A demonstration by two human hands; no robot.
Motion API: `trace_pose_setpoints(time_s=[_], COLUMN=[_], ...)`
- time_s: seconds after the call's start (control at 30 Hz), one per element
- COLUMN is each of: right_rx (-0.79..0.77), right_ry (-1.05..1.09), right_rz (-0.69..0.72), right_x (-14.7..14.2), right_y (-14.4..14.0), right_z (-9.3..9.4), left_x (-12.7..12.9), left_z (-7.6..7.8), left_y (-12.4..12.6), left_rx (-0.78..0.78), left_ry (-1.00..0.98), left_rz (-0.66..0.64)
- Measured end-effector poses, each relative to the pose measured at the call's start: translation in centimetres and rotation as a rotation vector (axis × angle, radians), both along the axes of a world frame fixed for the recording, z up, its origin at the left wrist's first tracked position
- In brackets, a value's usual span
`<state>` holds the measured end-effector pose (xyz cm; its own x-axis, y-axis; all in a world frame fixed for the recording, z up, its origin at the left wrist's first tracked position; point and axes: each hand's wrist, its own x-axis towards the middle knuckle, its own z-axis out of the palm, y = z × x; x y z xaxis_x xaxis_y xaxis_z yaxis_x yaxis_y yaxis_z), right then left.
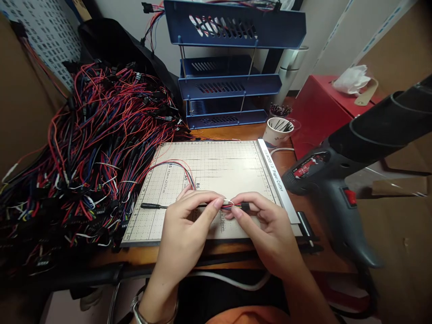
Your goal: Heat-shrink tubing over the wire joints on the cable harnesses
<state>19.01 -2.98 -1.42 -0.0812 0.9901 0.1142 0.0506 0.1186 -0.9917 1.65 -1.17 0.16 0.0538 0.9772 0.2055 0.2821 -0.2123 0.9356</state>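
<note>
Over the paper cutter board (232, 166), my left hand (189, 225) pinches a wire harness between thumb and fingers. The black plug end (150, 205) of the harness sticks out to the left of that hand. Red, black and blue wires (180, 164) loop from beneath my left fingers toward the board's left side. My right hand (266, 220) grips the same harness near a black connector (245, 206), partly hidden by the fingers. A thin white wire (229, 201) bows up between the two thumbs.
Many wire harnesses (111, 121) are heaped on the left. A blue tiered rack (232, 85) stands behind the board. At right are a paper cup of thin black pieces (277, 132), a red box (313, 108) and a heat gun (340, 180).
</note>
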Motion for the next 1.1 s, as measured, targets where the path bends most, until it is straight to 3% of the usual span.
trace_pose_setpoints(time_s=[0.27, 1.1], right_rx=[-0.041, -0.009], right_ry=[0.074, 0.010], right_rz=[0.001, -0.068], right_x=[0.1, -0.4], right_y=[0.1, 0.1], right_z=[0.0, -0.2], left_x=[1.2, 0.9], left_z=[0.1, -0.5], left_y=[0.1, -0.4], left_rx=[-0.028, 0.013], left_ry=[-0.016, -0.007], left_rz=[-0.002, -0.009])
